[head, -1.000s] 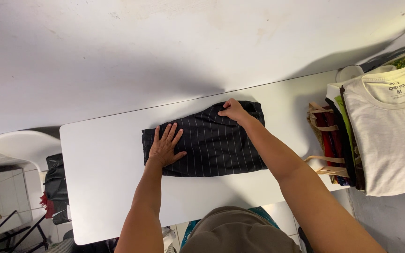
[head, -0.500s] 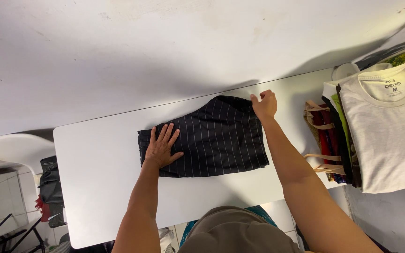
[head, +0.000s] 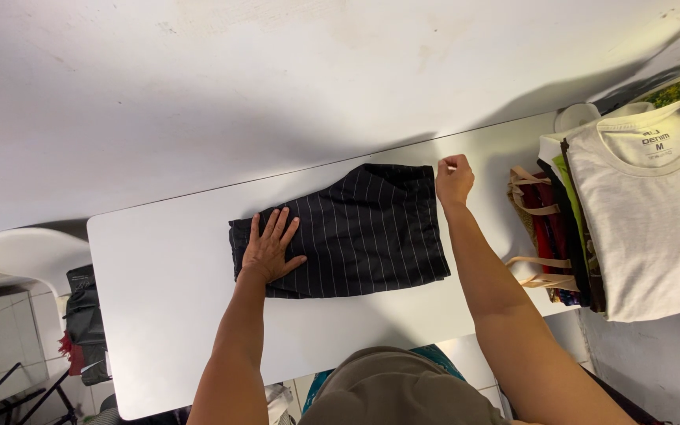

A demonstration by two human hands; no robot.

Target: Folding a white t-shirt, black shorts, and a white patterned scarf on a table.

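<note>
While the left hand (head: pixel 271 245) is pressing flat, fingers spread, on the left end of the folded black pinstriped shorts (head: pixel 356 232) lying mid-worktop (head: pixel 167 315), the right hand (head: pixel 454 178), fingers curled shut just beside their far right corner, is holding nothing visible; cloth is looking light, limp, best pinched at corners.

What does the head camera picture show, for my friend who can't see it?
A person's left hand lies flat on folded black pinstriped shorts on a white table, while the right hand, closed in a loose fist, is at the shorts' far right corner. A stack of folded clothes sits at the table's right end.
</note>
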